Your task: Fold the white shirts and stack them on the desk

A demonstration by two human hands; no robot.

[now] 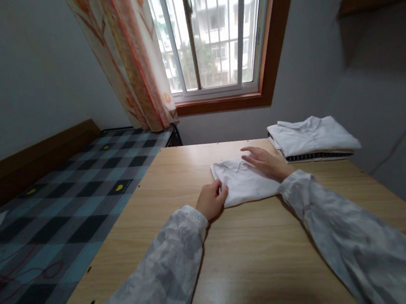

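Note:
A folded white shirt (246, 184) lies flat on the wooden table, its collar toward the far side. At the shirt's near left edge is my left hand (211, 200), with fingers curled and thumb against the cloth, pinching that edge. My right hand (265, 162) is over the shirt's upper right part, fingers stretched out and apart. It hides the right end of the collar, and whether its palm touches the fabric I cannot tell.
A stack of folded white shirts (312, 135) with a dark layer beneath sits at the table's (256, 248) back right corner. On the left is a bed with a checked cover (84, 198). A window (212, 35) and a flowered curtain (131, 58) are behind.

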